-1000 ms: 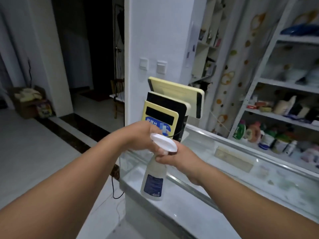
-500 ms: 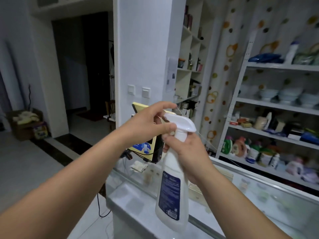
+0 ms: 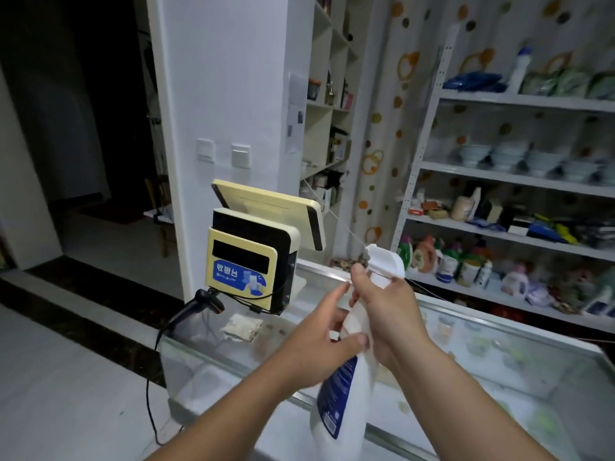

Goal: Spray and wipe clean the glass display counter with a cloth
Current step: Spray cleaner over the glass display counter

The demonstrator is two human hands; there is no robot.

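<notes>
Down from the trigger head, the left grip now lies loosely open against the white, blue-labelled bottle; the right grip clasps its neck, above the glass worktop.

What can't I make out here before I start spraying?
All in the head view:
- Base of the spray bottle, cut off by the bottom edge.
- Trigger, hidden behind the right hand.
- Text on the label, too small.
- Right end of the glass counter, past the frame edge.
- Whether the left hand grips the bottle.
</notes>
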